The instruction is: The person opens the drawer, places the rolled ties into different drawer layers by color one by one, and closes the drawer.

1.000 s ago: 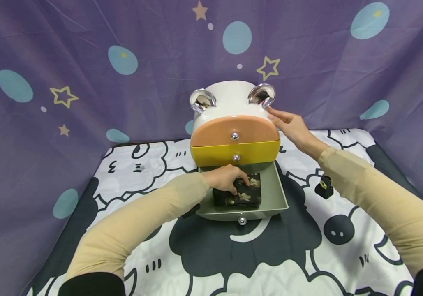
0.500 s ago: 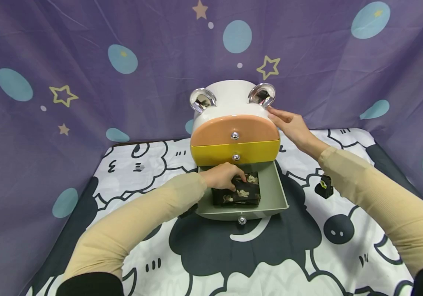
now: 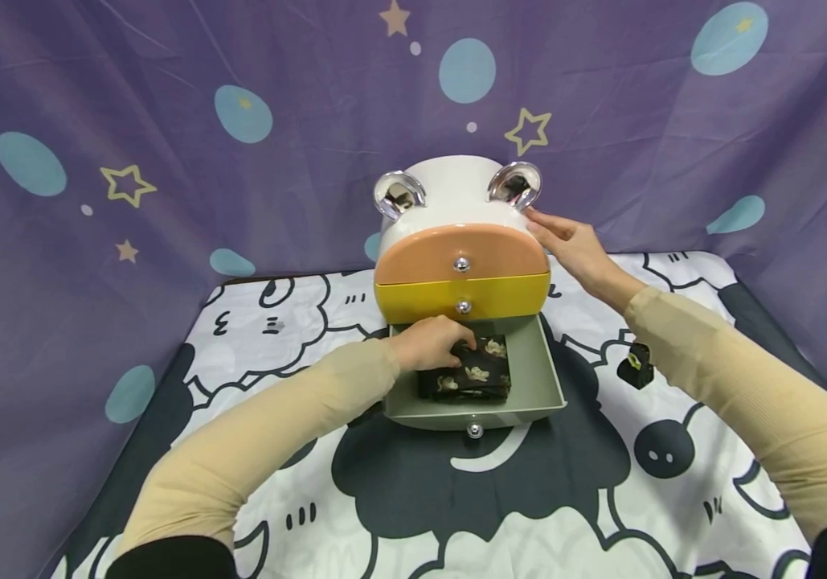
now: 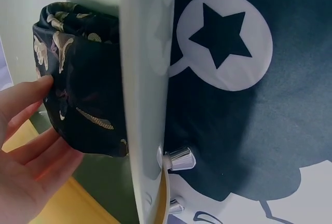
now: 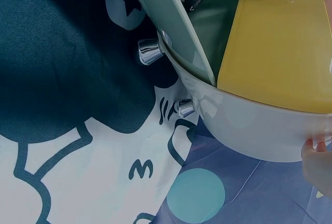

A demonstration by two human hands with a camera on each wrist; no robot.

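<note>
A folded dark cloth (image 3: 471,376) with pale gold flowers lies in the pulled-out green bottom drawer (image 3: 534,378). My left hand (image 3: 433,343) reaches in from the left and grips the cloth's near-left part. In the left wrist view, the thumb lies on one face of the folded cloth (image 4: 88,89) and the other fingers at its lower edge. My right hand (image 3: 578,251) rests its fingertips on the right side of the white animal-shaped drawer box (image 3: 452,189), just under a silver ear. Only part of that hand (image 5: 317,164) shows in the right wrist view.
Above the green drawer, the orange drawer (image 3: 420,261) and yellow drawer (image 3: 413,304) are closed, each with a silver knob. A small black object (image 3: 635,367) lies near my right forearm. A purple curtain (image 3: 312,201) hangs behind the sheep-print tablecloth (image 3: 399,555).
My left hand has shifted slightly back and to the left over the cloth, which has moved very little. The right hand stays on the box, and the drawer has not moved.
</note>
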